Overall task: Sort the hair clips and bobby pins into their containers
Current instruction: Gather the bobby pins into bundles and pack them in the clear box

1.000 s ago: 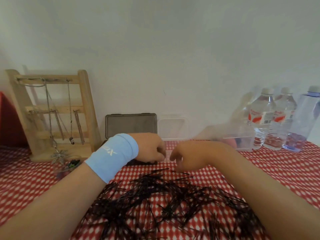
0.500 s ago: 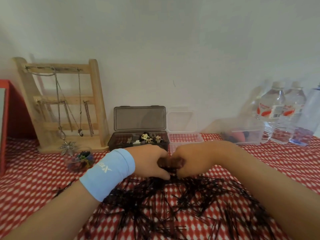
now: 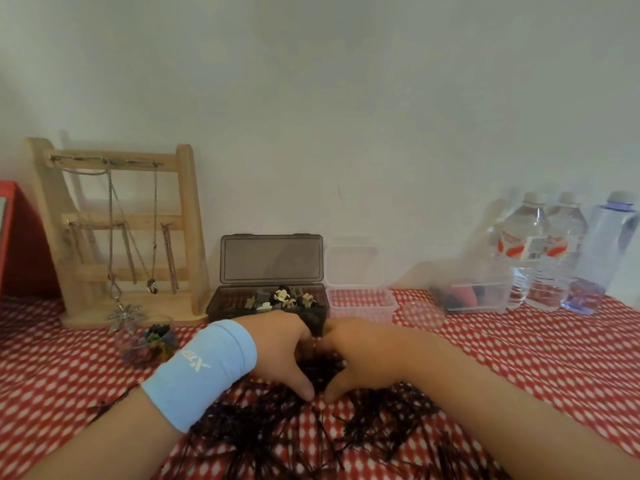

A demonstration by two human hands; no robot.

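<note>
Together, two hands (image 3: pixel 277 351) (image 3: pixel 363 355) cupping bobby pins (image 3: pixel 320 370)

Bobby pins (image 3: pixel 277 431) before clip box (image 3: pixel 266 299)

Red/white cloth (image 3: pixel 519 358), black pins (image 3: pixel 263 427), lt-blue wristband (image 3: pixel 204 368).

A home dressing corner: a red-and-white checked tablecloth (image 3: pixel 519 358) against a plain wall, a wooden necklace stand (image 3: pixel 117 233) at left, water bottles (image 3: pixel 540 251) at right.
</note>
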